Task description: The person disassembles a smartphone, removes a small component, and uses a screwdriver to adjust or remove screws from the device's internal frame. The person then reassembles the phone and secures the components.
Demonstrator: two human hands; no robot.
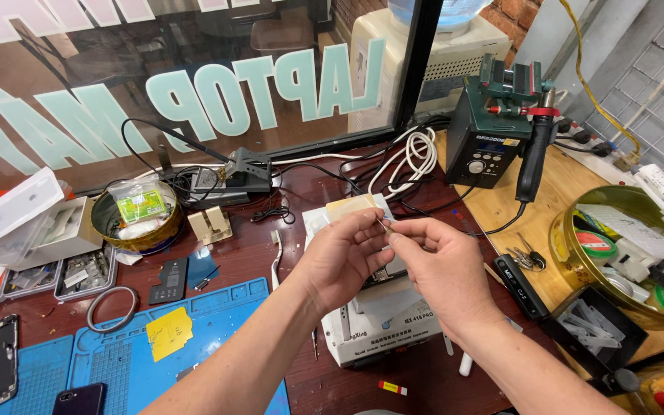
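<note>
hands: my left hand and right hand meet over the white box-shaped machine
fingers: both sets pinched together on a thin small part; can't tell what it is
packages: clear bag with green label in the round tin, far left
sign: big pale-green letters on window, behind the tabletop
note: yellow sticky on blue mat
room: open tabletop near edge, below machine

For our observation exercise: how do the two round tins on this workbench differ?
The left tin sits on the dark red table, beyond the blue mat; the right tin sits on the pale wooden board. The left tin is smaller and holds a small bag; the right tin is bigger and holds tape rolls. Both are round, golden and open.
</note>
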